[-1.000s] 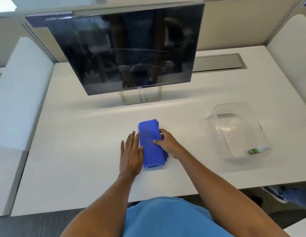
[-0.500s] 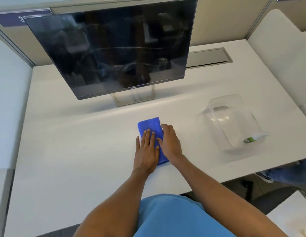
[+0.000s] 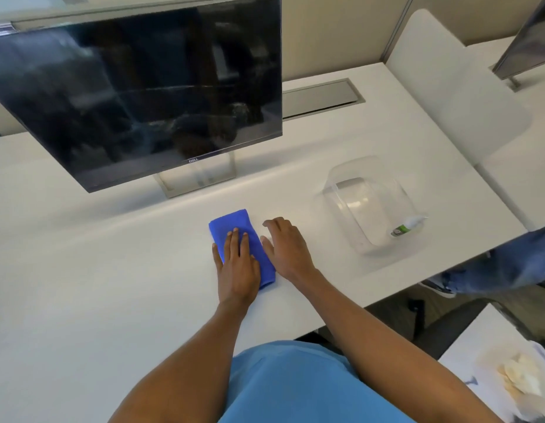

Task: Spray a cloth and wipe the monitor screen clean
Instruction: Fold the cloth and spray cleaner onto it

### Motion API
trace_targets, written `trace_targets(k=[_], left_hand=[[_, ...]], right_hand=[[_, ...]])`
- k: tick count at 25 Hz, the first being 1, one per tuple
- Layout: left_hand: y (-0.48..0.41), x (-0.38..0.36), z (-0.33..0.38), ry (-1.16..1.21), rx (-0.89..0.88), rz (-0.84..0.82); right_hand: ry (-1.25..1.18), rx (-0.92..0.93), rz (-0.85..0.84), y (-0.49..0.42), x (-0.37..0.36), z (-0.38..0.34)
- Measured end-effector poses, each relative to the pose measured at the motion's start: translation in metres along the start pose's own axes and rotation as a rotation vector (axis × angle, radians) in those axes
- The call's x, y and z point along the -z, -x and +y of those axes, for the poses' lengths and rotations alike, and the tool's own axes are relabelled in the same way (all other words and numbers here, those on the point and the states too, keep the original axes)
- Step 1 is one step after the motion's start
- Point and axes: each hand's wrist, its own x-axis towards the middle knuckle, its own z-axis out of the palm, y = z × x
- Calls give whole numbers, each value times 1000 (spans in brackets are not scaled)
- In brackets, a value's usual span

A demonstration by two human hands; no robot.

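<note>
Right hand off — one cloth

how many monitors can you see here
2. One monitor stands on the desk behind the blue cloth. Part of a second shows at the top right corner, on the neighbouring desk, mostly cut off.

Folded blue cloth flat on white desk, before dark smeared monitor on its stand; small spray bottle lying inside clear bin at right
</note>
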Motion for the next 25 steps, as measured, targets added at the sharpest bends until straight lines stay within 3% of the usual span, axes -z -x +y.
trace_targets(k=[4, 7, 10, 13, 19, 25], left_hand=[[1, -8, 19, -47, 35, 19], [1, -14, 24, -42, 71, 40], [0, -17, 28, -36, 96, 76], [-2, -18, 38, -57, 62, 114], [-14, -22, 65, -150, -116, 26], [-16, -26, 63, -187, -122, -60]], right_hand=[[-32, 18, 114, 0, 39, 18], [-76, -58, 293, 3, 77, 43], [-75, -195, 488, 10, 118, 77], [-5, -408, 575, 21, 148, 117], [172, -782, 350, 52, 172, 182], [65, -731, 243, 55, 166, 191]])
